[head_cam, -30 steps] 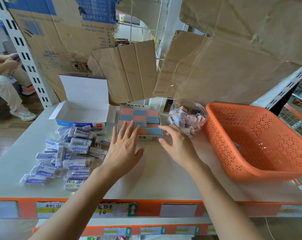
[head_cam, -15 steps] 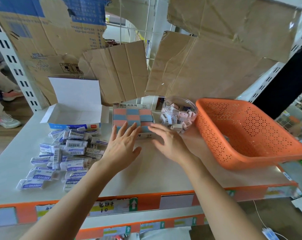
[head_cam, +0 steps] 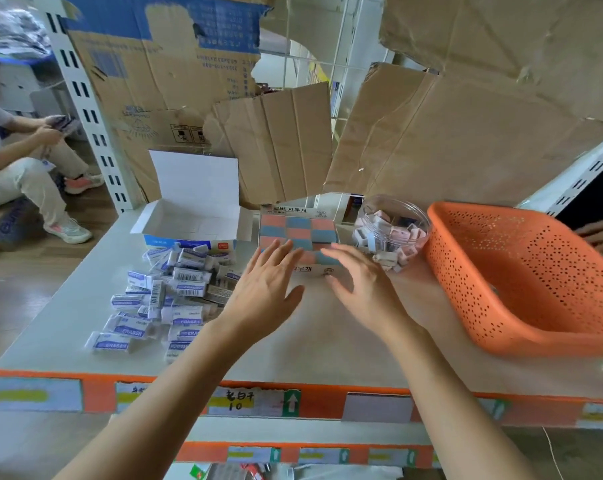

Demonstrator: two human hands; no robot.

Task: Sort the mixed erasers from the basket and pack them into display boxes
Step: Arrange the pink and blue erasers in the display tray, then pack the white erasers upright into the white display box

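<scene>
Head view: checkered eraser box (head_cam: 298, 230) sat toward the back edge of the counter (head_cam: 310, 344), straight ahead of both hands; long axis unclear. Left hand (head_cam: 263, 289) and right hand (head_cam: 360, 289) flanked its front corners, fingers extended, holding nothing; left fingertips nearer. Versus half a second earlier: hand placement essentially unchanged.

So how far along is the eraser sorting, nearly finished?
Roughly midway. Done: the orange basket looks emptied, the pink-and-blue box looks full, and the clear tub holds small erasers. In hand: the left hand and right hand, both open, reach to that full box. Left: the pile of wrapped erasers lies loose beside the empty open white box.
</scene>
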